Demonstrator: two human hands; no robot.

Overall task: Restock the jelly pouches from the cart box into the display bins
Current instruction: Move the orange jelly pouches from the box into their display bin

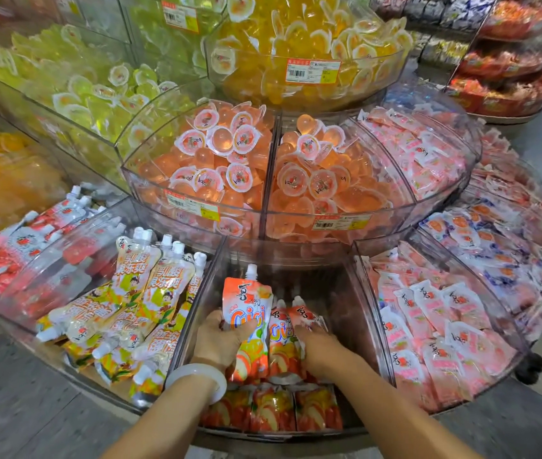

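Both my hands are inside the clear middle bin [367, 313] of the bottom tier. My left hand [220, 339], with a pale bangle on the wrist, grips an orange spouted jelly pouch [248, 313] held upright, thumb across its front. My right hand [316, 346] rests on two more orange pouches [282, 329] beside it, fingers curled over their upper parts. Several pouches of the same kind [272, 409] lie flat at the bin's front. The cart box is out of view.
The bin to the left holds yellow-white spouted pouches [143, 303]; the one to the right holds pink sachets [435, 329]. Above are tiers of peach jelly cups [229, 160], green cups [74, 87] and yellow cups [312, 44]. Grey floor lies around the round stand.
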